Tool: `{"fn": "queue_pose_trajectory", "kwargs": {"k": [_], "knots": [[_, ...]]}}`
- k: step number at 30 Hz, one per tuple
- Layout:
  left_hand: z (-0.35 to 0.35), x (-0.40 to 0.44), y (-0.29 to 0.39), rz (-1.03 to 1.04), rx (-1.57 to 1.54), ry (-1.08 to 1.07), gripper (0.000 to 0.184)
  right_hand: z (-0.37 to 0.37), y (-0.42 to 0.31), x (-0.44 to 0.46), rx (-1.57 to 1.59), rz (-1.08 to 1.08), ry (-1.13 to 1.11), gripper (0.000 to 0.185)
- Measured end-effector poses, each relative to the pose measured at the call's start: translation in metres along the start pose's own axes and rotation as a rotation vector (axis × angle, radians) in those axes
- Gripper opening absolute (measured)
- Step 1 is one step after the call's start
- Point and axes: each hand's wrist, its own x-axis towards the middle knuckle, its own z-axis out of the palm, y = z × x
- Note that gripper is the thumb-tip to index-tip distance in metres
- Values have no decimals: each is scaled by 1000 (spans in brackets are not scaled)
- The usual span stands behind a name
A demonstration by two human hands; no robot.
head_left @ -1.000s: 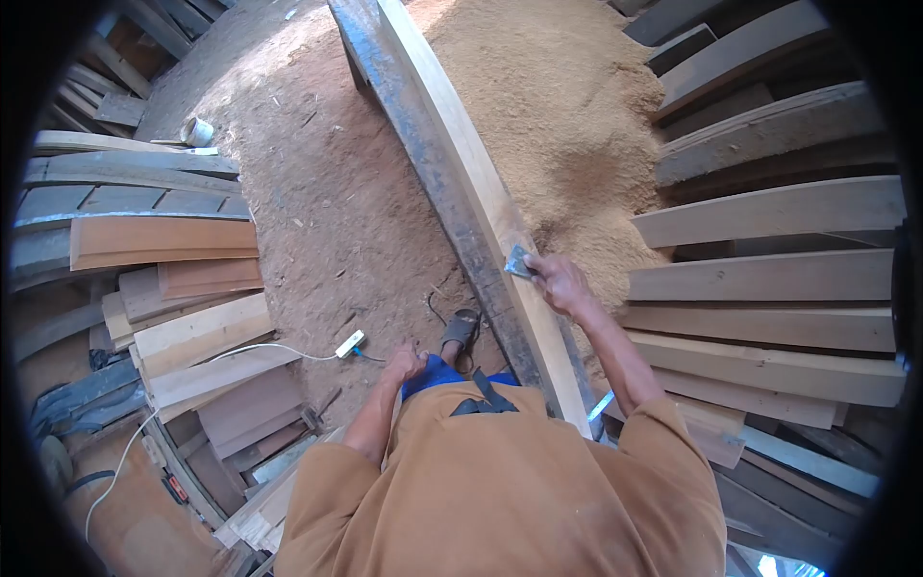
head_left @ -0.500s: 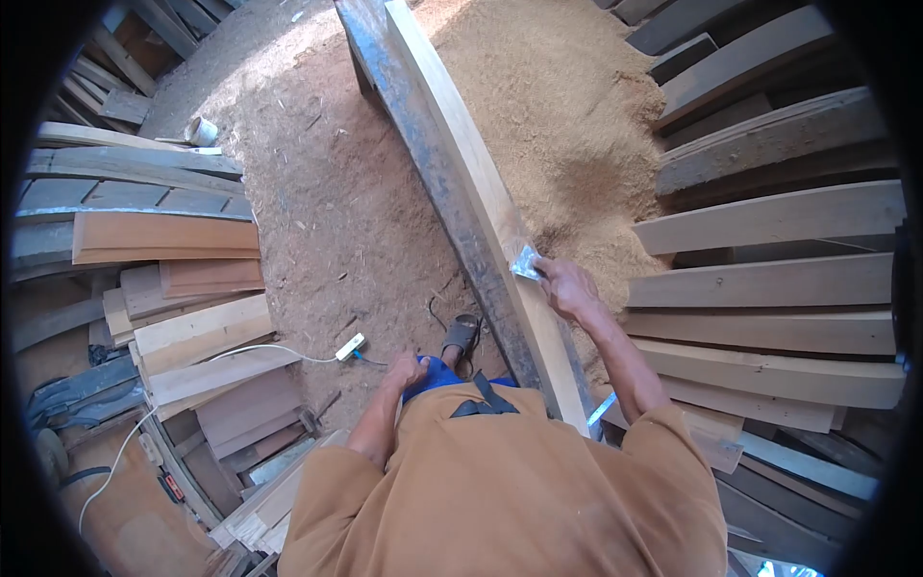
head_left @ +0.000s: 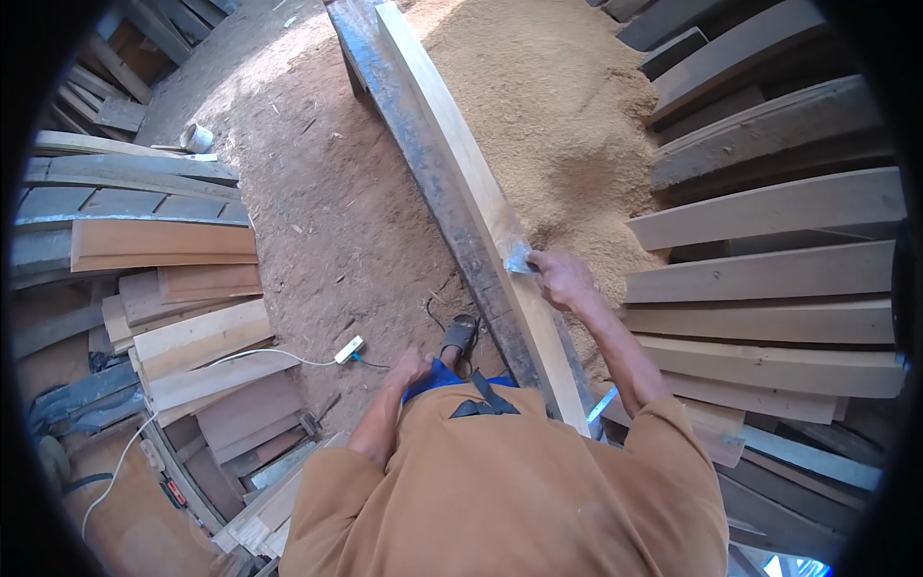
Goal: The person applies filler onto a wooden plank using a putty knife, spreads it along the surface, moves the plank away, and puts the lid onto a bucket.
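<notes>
In my right hand (head_left: 565, 280) is a putty knife (head_left: 519, 258) with a broad pale blade, held against a long wooden plank (head_left: 444, 113). A lighter smeared patch shows on the wood just beyond the blade. The plank lies lengthwise on a narrow, dark, stained bench (head_left: 409, 144) that runs away from my body. My left hand (head_left: 413, 365) rests on my blue-clothed leg beside the bench, its fingers curled closed. Whatever those fingers may hold is hidden.
Stacked boards (head_left: 764, 274) line the right side, and more boards (head_left: 197, 337) lie at the left. Sawdust (head_left: 538, 77) heaps beside the bench. A white power strip (head_left: 350, 349) with a cable (head_left: 260, 350) lies on the floor near my sandalled foot (head_left: 460, 335). A white pot (head_left: 197, 138) stands farther off.
My right hand and the putty knife have shifted slightly left over the plank, and the blade lies flatter. The left hand stays on the leg.
</notes>
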Motion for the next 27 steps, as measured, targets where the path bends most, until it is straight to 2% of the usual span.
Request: {"fn": "queue_pose_trajectory", "kwargs": {"k": [2, 8, 11, 14, 17, 20, 23, 27], "knots": [[-3, 6, 16, 13, -26, 33, 68, 7, -9, 0, 7, 21, -11, 29], [-55, 2, 103, 392, -95, 344, 71, 8, 19, -32, 4, 122, -126, 37], [-86, -3, 161, 531, -24, 439, 73, 13, 31, -59, 181, 180, 81, 39], [-67, 34, 187, 647, -68, 522, 74, 30, 40, -85, 315, 196, 223, 42], [-49, 51, 209, 651, -112, 473, 75, 39, 34, -111, 472, 266, 248, 45], [-60, 21, 232, 670, -181, 432, 75, 68, 41, -126, 564, 270, 287, 45], [-53, 13, 235, 711, 25, 570, 74, 79, 40, -137, 573, 256, 304, 43], [-65, -3, 242, 642, 223, 528, 78, 76, 33, -139, 553, 329, 237, 43]]}}
